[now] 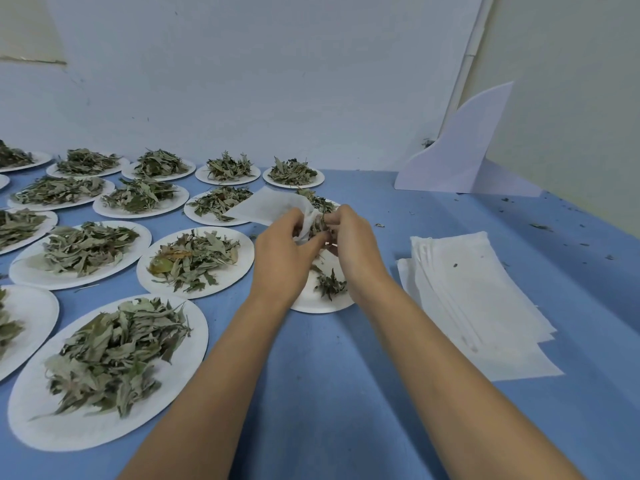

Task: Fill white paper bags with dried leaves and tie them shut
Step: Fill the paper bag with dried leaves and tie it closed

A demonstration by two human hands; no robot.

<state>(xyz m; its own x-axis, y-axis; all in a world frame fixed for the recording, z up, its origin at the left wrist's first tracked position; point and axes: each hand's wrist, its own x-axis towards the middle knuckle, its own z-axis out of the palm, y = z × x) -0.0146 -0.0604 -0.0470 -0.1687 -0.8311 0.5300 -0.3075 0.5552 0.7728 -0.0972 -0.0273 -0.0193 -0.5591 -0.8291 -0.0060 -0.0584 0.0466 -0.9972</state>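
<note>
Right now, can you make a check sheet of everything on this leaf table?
Surface: blue table, leaf bits on it.
Job's things: white paper bag held above a nearly emptied plate; stack of empty bags to the right; many plates of dried leaves to the left.
Clutter: leaf crumbs scattered at the far right.
Grippers: left hand grips the bag's mouth; right hand pinches a bunch of leaves at it.
Cables: nothing seen.
Surroundings: pale wall; white board leaning in the corner.

One head-worn wide-angle view looks forward and down, close over the blue table (329,375). The wall (242,81) fills the upper frame.
</note>
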